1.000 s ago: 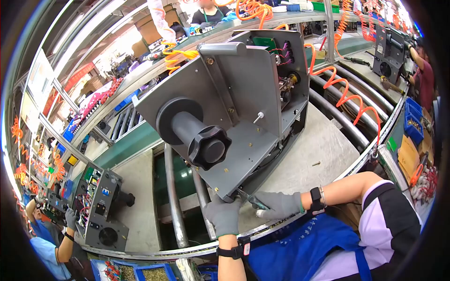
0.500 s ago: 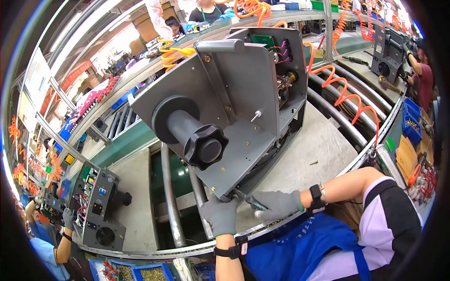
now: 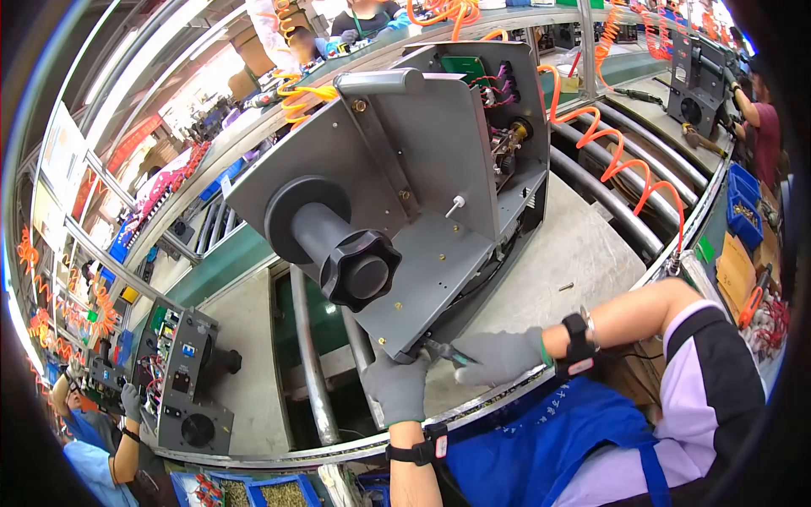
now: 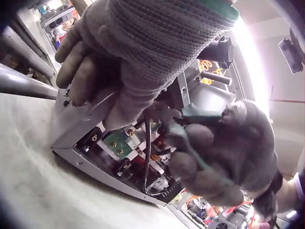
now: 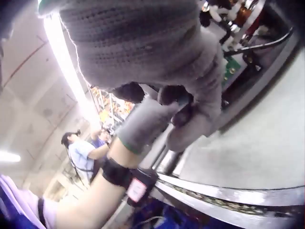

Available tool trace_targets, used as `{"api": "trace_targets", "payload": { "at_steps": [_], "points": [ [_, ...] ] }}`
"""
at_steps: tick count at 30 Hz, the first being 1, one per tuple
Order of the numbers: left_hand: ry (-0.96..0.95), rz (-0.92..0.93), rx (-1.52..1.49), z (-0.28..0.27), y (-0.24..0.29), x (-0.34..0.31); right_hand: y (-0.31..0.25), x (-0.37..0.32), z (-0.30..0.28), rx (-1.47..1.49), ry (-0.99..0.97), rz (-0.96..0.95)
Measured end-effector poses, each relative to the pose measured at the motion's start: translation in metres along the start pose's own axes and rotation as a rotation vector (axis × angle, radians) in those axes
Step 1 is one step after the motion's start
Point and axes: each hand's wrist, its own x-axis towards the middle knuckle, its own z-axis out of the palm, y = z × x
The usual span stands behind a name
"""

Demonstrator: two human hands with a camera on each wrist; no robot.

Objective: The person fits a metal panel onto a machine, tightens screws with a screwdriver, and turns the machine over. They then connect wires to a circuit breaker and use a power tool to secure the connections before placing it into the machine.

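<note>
The grey metal machine stands at an angle on a pale board, with a black star-shaped knob on its spool post. At its lower front corner, my gloved left hand grips the panel edge; in the left wrist view the fingers of this hand curl over it. My gloved right hand holds a green-handled tool, its tip beside that corner. Green handles show within the right hand in the left wrist view. The tool's tip is unclear, near a black cable.
A loose screw lies on the pale board. Metal rollers run on both sides. Another machine stands at the left. Orange coiled hoses hang at the right, above blue bins. Other people work along the line.
The machine appears slightly further left in the head view. My right hand has turned at the wrist, and less of the tool's handle shows. The left hand keeps its grip at the corner.
</note>
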Motion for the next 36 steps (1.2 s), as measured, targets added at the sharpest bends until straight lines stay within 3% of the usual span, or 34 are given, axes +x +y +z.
{"api": "trace_targets", "payload": {
  "at_steps": [1, 5, 8, 11, 12, 15, 16, 19, 20, 23, 24, 27, 28, 31, 32, 35, 36],
  "points": [
    [-0.009, -0.007, -0.002, -0.001, 0.001, 0.001, 0.017, 0.002, 0.010, -0.143, 0.073, -0.127],
    [0.022, 0.034, -0.031, 0.000, 0.001, 0.001, 0.041, 0.009, 0.025, -0.172, 0.152, -0.194],
    [0.010, 0.016, -0.033, -0.003, 0.005, -0.002, -0.013, -0.008, -0.009, 0.290, -0.104, 0.118],
    [0.042, 0.034, 0.079, -0.003, 0.009, -0.002, -0.020, 0.013, -0.029, 0.508, -0.252, 0.262],
    [0.025, 0.011, 0.079, -0.005, 0.010, -0.002, -0.027, 0.011, -0.029, 0.373, -0.206, 0.275],
    [0.101, 0.093, 0.007, 0.000, 0.003, -0.001, -0.033, -0.011, -0.020, 0.151, -0.109, 0.142],
    [0.147, 0.146, -0.028, 0.004, -0.001, -0.002, -0.003, -0.001, -0.006, -0.060, -0.059, 0.038],
    [0.138, 0.118, 0.023, 0.006, -0.004, 0.000, 0.040, 0.002, 0.032, -0.152, 0.268, -0.271],
    [0.159, 0.134, 0.015, 0.004, -0.001, 0.002, 0.048, 0.007, 0.036, -0.174, 0.234, -0.258],
    [0.170, 0.129, 0.024, -0.001, 0.002, -0.009, 0.019, 0.010, 0.007, -0.015, -0.116, 0.035],
    [0.171, 0.113, 0.034, -0.004, 0.006, -0.010, 0.000, 0.003, -0.001, 0.336, -0.099, 0.085],
    [0.171, 0.087, 0.084, 0.000, 0.005, -0.005, -0.021, 0.017, -0.029, 0.471, -0.255, 0.279],
    [0.172, 0.081, 0.106, 0.002, 0.003, -0.002, -0.031, 0.015, -0.026, 0.376, -0.174, 0.314],
    [0.178, 0.096, 0.082, 0.002, 0.004, -0.004, -0.034, -0.004, -0.017, 0.218, -0.087, 0.171],
    [0.167, 0.093, 0.050, 0.004, 0.003, -0.004, -0.002, 0.007, 0.001, -0.009, -0.040, 0.067],
    [0.169, 0.110, 0.007, 0.000, 0.006, -0.004, 0.039, 0.012, 0.041, -0.250, 0.294, -0.256],
    [0.181, 0.125, 0.033, -0.006, 0.013, -0.009, 0.042, 0.013, 0.043, -0.211, 0.319, -0.277]
  ]
}}
